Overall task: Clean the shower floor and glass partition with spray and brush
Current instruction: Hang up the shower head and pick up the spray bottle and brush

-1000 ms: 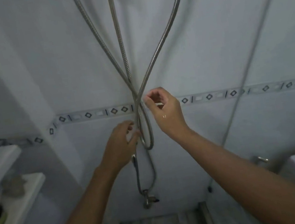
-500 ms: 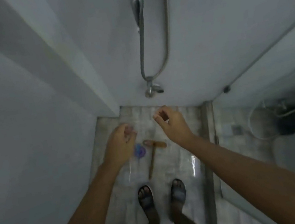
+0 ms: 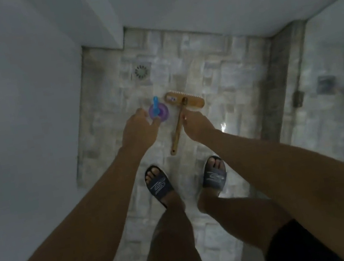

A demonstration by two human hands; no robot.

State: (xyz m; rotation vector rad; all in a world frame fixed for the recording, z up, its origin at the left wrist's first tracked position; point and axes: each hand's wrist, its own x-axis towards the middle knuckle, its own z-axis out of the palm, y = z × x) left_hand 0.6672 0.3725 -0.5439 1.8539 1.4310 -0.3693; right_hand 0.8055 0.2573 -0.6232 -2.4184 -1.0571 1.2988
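Finding: a second ago both my hands were raised at the shower hose on the wall, and they have since left it. My left hand (image 3: 138,129) now hangs low over the floor (image 3: 214,77), loosely curled and holding nothing, with the spray bottle (image 3: 158,111) showing at its 1 o'clock. My right hand (image 3: 196,124) has dropped likewise, empty, with the brush (image 3: 191,101) handle at its 9 o'clock. My gaze has swung from the wall to straight down. The hose is gone from sight, the drain (image 3: 141,71) has come in at 11 o'clock of the bottle, and my sandalled feet (image 3: 158,186) have moved up from the bottom edge to 6 o'clock of the brush.
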